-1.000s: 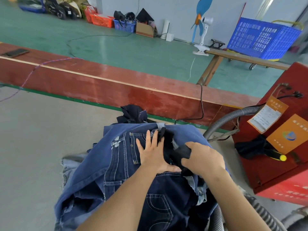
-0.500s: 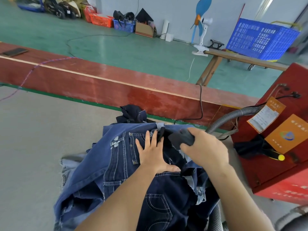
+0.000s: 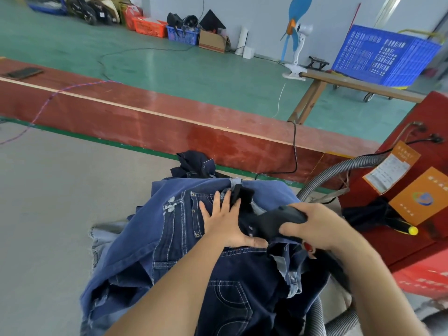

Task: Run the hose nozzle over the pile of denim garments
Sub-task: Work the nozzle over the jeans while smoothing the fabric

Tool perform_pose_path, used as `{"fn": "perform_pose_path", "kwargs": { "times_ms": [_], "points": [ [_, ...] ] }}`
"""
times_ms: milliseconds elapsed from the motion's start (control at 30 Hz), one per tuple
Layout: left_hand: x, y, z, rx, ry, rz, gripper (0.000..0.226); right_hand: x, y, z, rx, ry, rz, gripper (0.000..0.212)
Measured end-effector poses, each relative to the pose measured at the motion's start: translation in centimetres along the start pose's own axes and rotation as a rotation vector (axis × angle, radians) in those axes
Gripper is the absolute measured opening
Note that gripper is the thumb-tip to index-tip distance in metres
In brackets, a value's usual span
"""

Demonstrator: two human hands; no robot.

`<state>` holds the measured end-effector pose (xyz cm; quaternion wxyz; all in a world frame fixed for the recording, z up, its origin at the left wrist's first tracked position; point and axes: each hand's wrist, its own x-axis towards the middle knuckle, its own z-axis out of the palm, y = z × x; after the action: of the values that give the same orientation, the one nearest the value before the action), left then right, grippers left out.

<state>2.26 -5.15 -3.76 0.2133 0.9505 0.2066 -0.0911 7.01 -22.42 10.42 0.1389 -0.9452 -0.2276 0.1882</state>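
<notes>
Nozzle on the denim, tip out of sight

Right hand [image 3: 317,226] grips the black nozzle [image 3: 278,221], hiding its rear; left hand [image 3: 225,221] lies flat, fingers spread, on the denim pile [image 3: 169,238].

Left hand [image 3: 224,223] lies flat, fingers straight and spread, thumb out to the right, forearm reaching in from the bottom edge. Right hand [image 3: 315,226] is curled tight in a grip, wrist bent, forearm angling in from the lower right.

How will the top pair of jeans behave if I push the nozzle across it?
The top jeans look floppy, already creased, so they'd probably bunch ahead of the nozzle. The left hand pressing flat should limit sliding. Frayed edges may snag.
</notes>
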Motion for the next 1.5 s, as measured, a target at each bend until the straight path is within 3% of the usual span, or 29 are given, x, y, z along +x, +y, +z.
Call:
{"fn": "perform_pose_path", "kwargs": {
  "times_ms": [67, 167, 267, 533, 667, 833, 967, 1100, 1267, 1500],
  "points": [
    [0.2, 0.2, -0.6, -0.023, -0.068, -0.030, 0.138, -0.4, 0.8, -1.6, 0.051, 0.075, -0.006, 0.019],
    [0.3, 1.0, -1.5, -0.104, -0.174, -0.071, 0.134, -0.8, 1.4, -3.2, 0.027, 0.323, 0.035, 0.022],
    [-0.2, 1.8, -2.1, -0.212, -0.149, -0.119, 0.126, -1.0, 1.0, -3.5, 0.025, 0.456, 0.054, 0.029],
    [-2.0, 5.2, 0.2, -0.195, 0.109, -0.246, 0.128, -0.5, -1.9, -2.0, -0.085, 0.388, -0.072, 0.039],
    [-2.2, 5.1, 1.8, -0.046, 0.116, -0.222, 0.141, -0.6, -2.1, -1.5, -0.137, 0.281, -0.059, 0.027],
    [-1.2, 4.0, 0.9, -0.192, -0.018, -0.162, 0.143, -0.4, -1.7, -1.3, -0.210, 0.177, -0.038, 0.027],
    [-1.8, 4.3, 1.1, -0.244, 0.117, -0.192, 0.121, -0.7, -1.9, -1.4, -0.206, 0.195, -0.036, 0.026],
    [-1.9, 4.8, 1.8, -0.158, 0.183, -0.212, 0.124, -0.5, -2.1, -0.6, -0.252, 0.167, -0.041, 0.016],
    [-1.7, 5.0, 2.1, -0.102, 0.199, -0.229, 0.129, 0.0, -2.0, 0.9, -0.330, 0.070, -0.048, 0.026],
    [-1.5, 5.0, 2.5, -0.089, 0.231, -0.230, 0.122, 1.1, -1.3, 2.9, -0.397, 0.122, -0.064, 0.028]
  ]
}}
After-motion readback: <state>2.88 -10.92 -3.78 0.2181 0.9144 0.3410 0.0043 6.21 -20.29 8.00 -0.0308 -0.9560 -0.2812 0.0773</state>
